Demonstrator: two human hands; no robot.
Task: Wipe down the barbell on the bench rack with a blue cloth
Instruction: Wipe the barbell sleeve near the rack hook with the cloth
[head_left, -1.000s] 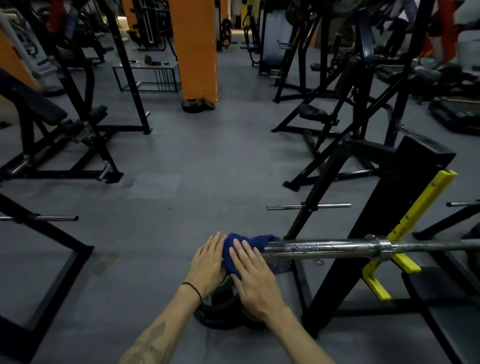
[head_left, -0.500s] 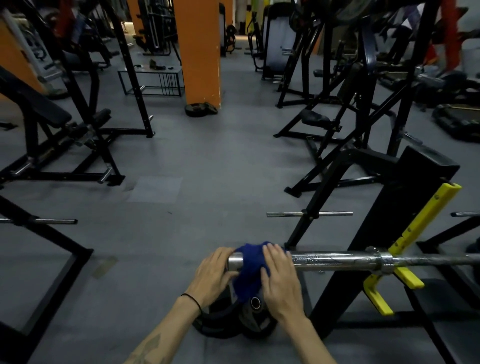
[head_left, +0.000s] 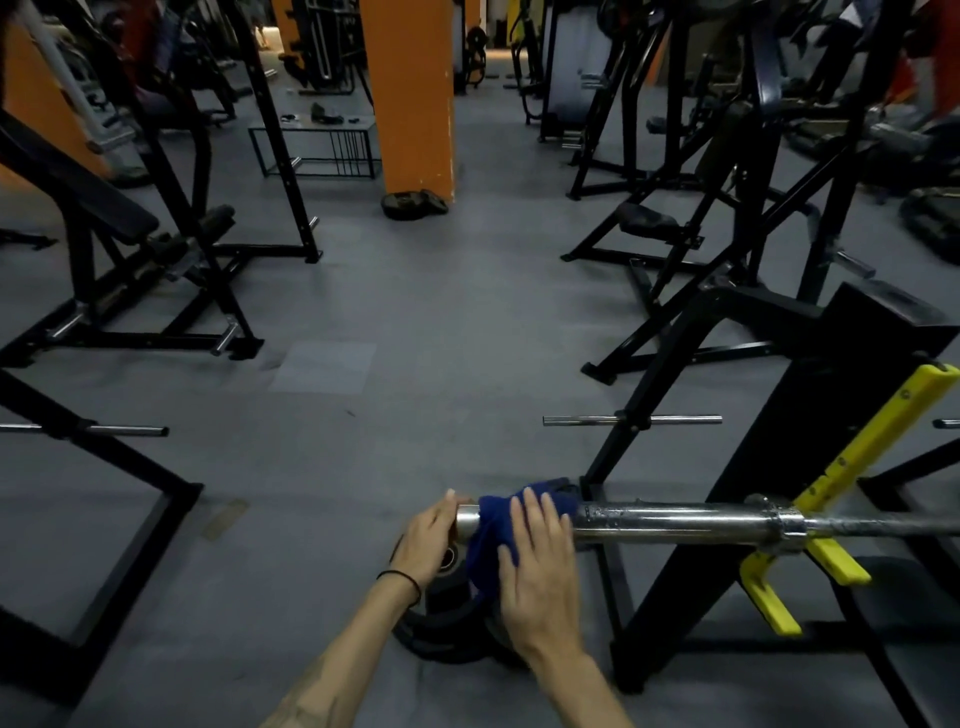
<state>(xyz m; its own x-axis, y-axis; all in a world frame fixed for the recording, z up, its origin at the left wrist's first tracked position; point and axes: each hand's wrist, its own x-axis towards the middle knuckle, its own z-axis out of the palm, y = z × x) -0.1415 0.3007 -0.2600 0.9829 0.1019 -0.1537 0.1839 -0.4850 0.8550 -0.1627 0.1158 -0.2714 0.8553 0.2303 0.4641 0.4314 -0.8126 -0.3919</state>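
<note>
The chrome barbell (head_left: 675, 522) lies across the yellow hooks (head_left: 831, 558) of the black bench rack (head_left: 779, 457), its sleeve end pointing left. A blue cloth (head_left: 491, 525) is draped over the sleeve close to that end and hangs down below it. My right hand (head_left: 540, 564) lies on the cloth with fingers stretched over the top of the bar, pressing the cloth against it. My left hand (head_left: 428, 538) holds the bare tip of the sleeve, fingers curled around it.
Black weight plates (head_left: 447, 618) lie on the grey floor under my hands. A plate-storage peg (head_left: 631, 420) sticks out of the rack frame just behind the bar. Another peg (head_left: 124, 430) and black frames stand left; benches, machines and an orange pillar (head_left: 410, 93) fill the background.
The cloth and my right hand have slid to the right along the sleeve, baring its tip. My left hand has come off the cloth and taken the bare end.
</note>
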